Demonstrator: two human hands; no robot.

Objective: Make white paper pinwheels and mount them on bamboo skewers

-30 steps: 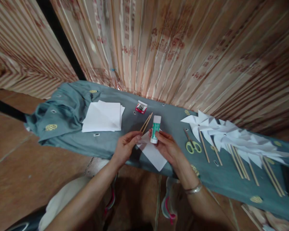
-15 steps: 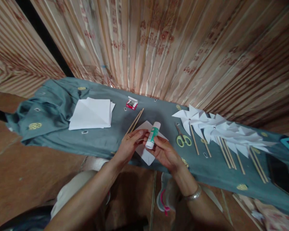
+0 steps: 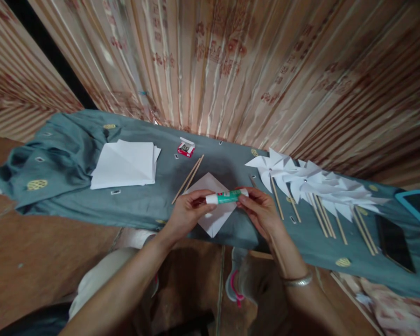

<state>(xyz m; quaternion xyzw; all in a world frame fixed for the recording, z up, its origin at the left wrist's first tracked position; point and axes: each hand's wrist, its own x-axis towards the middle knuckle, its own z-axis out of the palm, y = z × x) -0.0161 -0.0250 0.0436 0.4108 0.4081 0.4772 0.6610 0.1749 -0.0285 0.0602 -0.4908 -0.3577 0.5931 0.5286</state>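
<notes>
A white glue stick with a green label (image 3: pixel 228 196) lies level between my two hands, above the table. My left hand (image 3: pixel 189 211) pinches its left end, and my right hand (image 3: pixel 261 210) grips the right end. Below them a square sheet of white paper (image 3: pixel 210 225) rests on the cloth with one corner toward me. Two thin wooden sticks (image 3: pixel 188 179) lie just left of that sheet. Beyond my right hand, only the tip of the scissors (image 3: pixel 253 181) shows; the handles are hidden behind the hand.
A stack of white paper (image 3: pixel 124 164) lies left, near a small open red box (image 3: pixel 186 147). Several white paper pinwheels on sticks (image 3: pixel 315 182) overlap at the right. A dark phone (image 3: pixel 395 242) and a blue-framed device (image 3: pixel 418 205) lie farther right. A curtain (image 3: pixel 210 70) hangs behind the green-grey tablecloth (image 3: pixel 133 205).
The glue stick has turned from nearly upright to level. My left hand has taken its left end, while my right hand has moved to the right end and now covers the scissors' handles.
</notes>
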